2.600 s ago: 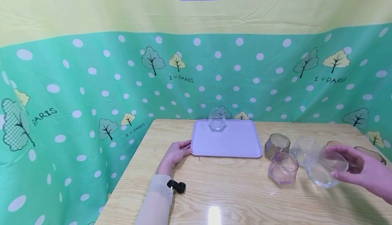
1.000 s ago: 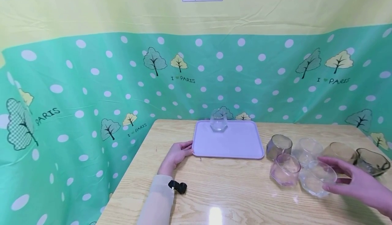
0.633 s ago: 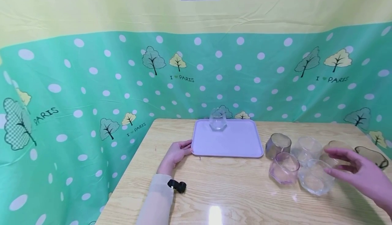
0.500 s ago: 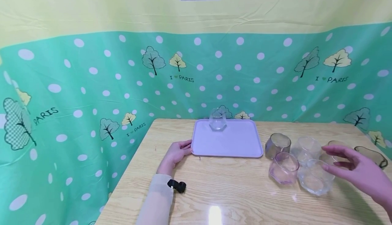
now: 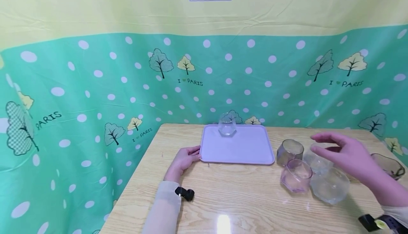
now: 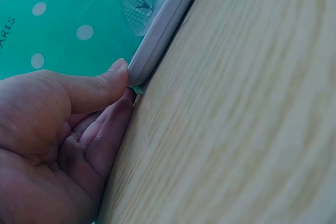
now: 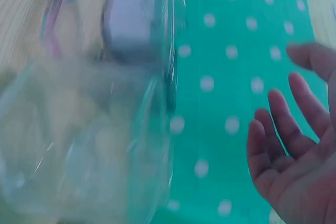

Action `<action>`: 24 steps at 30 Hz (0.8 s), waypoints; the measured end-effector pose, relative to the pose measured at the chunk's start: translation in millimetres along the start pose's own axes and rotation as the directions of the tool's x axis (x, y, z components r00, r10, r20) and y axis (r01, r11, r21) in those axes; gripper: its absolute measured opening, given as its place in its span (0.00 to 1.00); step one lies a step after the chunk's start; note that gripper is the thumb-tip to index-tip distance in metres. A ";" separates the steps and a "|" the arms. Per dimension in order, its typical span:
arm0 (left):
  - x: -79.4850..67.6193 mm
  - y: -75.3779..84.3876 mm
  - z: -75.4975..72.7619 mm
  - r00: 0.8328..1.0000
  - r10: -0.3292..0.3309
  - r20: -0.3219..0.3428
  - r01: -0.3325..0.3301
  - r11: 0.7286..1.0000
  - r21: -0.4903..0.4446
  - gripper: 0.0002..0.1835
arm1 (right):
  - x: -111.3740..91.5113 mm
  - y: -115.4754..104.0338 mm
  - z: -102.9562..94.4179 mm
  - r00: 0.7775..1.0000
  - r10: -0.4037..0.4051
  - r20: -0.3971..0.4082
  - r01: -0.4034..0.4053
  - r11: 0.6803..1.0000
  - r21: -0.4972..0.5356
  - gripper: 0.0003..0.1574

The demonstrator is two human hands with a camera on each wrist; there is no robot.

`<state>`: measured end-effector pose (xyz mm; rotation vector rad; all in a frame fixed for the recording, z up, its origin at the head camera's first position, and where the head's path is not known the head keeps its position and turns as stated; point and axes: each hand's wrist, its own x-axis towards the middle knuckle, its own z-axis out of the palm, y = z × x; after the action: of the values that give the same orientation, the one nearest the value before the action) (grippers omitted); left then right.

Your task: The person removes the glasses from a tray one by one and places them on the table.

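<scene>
At the left rim of the lilac tray (image 5: 236,152), my left hand (image 5: 185,159) pinches the near-left corner; in the left wrist view its thumb lies on the tray edge with the other fingers curled below. A clear faceted glass (image 5: 227,129) stands upright at the tray's back left. My right hand (image 5: 355,156) hovers above the cluster of glasses, fingers bent loosely with a gap to the thumb, holding nothing. Beneath it are a clear glass (image 5: 330,188) in front and another clear glass (image 5: 313,161) behind, partly covered by the hand.
A smoky grey glass (image 5: 289,152) and a pink-tinted glass (image 5: 296,177) stand right of the tray. Farther right sits a dark-rimmed smoky glass bowl (image 5: 387,165); an amber glass is mostly hidden by the right arm. A polka-dot curtain (image 5: 178,99) hangs behind the wooden table (image 5: 242,198).
My right hand set the front clear glass down beside the pink one, let go, then moved up and left over the rear clear glass. My left hand stayed at the tray.
</scene>
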<state>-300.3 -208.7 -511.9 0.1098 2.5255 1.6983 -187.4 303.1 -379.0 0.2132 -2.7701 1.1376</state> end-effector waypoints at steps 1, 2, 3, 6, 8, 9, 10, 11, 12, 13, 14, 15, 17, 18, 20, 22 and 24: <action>-0.1 0.3 0.1 1.000 -0.001 0.002 0.001 1.000 0.003 0.26 | 3.7 -8.1 2.3 1.000 -0.012 -0.001 0.012 1.000 -0.005 0.33; -0.1 0.6 0.2 1.000 -0.002 0.003 0.002 1.000 0.007 0.26 | 7.7 -15.9 4.7 1.000 -0.028 0.008 0.028 1.000 -0.008 0.32; -0.2 1.2 0.2 1.000 -0.004 0.002 0.004 1.000 0.008 0.26 | 11.9 -23.7 8.0 0.999 -0.044 0.015 0.044 0.999 -0.014 0.31; -0.3 1.4 -0.2 1.000 -0.006 -0.003 0.006 1.000 0.018 0.26 | 26.4 -47.4 22.0 0.996 -0.073 0.060 0.074 0.997 -0.014 0.29; -0.4 1.4 -0.4 1.000 -0.003 -0.008 0.003 1.000 0.024 0.26 | 36.3 -61.8 34.2 0.991 -0.081 0.103 0.081 0.997 0.012 0.28; -0.5 1.1 -0.5 1.000 -0.006 -0.008 0.006 1.000 0.024 0.25 | 40.8 -68.4 41.5 0.989 -0.088 0.121 0.085 0.996 0.030 0.28; -0.6 0.7 -0.4 1.000 -0.008 -0.009 0.008 1.000 0.022 0.25 | 45.0 -74.9 48.7 0.986 -0.087 0.142 0.081 0.996 0.049 0.28; -1.0 0.5 -0.3 1.000 -0.010 -0.008 0.010 1.000 0.020 0.25 | 49.2 -81.0 56.5 0.983 -0.088 0.161 0.078 0.995 0.069 0.27; -1.4 0.0 0.0 1.000 -0.004 -0.005 0.005 1.000 0.019 0.25 | 53.3 -86.3 64.7 0.980 -0.090 0.176 0.075 0.993 0.088 0.26; -1.6 -0.3 0.0 1.000 -0.008 -0.004 0.008 1.000 0.017 0.25 | 57.5 -91.4 72.9 0.978 -0.088 0.190 0.068 0.992 0.109 0.26; -1.8 -1.2 0.0 1.000 -0.008 -0.002 0.008 1.000 0.016 0.26 | 61.7 -95.9 81.0 0.976 -0.084 0.203 0.058 0.990 0.128 0.26; -1.8 -2.2 0.2 1.000 -0.005 0.001 0.005 1.000 0.011 0.26 | 66.0 -99.8 89.3 0.974 -0.082 0.211 0.051 0.988 0.149 0.25; -2.5 -3.3 0.3 1.000 0.002 0.004 -0.002 1.000 0.015 0.26 | 74.1 -107.3 105.5 0.973 -0.052 0.225 0.009 0.982 0.188 0.25; -2.5 -3.7 0.4 1.000 0.004 0.003 -0.004 1.000 0.016 0.26 | 78.2 -110.3 113.7 0.973 -0.039 0.227 -0.010 0.977 0.211 0.25; -2.6 -3.7 0.5 1.000 0.004 0.003 -0.005 1.000 0.007 0.26 | 86.3 -116.0 129.6 0.974 -0.008 0.225 -0.050 0.967 0.251 0.27; -2.4 -2.5 0.6 1.000 0.007 0.001 -0.007 1.000 -0.001 0.25 | 94.2 -121.3 144.6 0.975 0.026 0.219 -0.090 0.953 0.289 0.29; -1.4 -1.6 1.3 1.000 0.015 0.001 -0.015 1.000 -0.018 0.25 | 102.1 -124.9 157.6 0.978 0.054 0.201 -0.117 0.942 0.314 0.30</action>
<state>-298.7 -208.3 -513.9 0.1293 2.5140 1.7256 -276.3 96.0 -385.8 0.2492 -2.7555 1.6800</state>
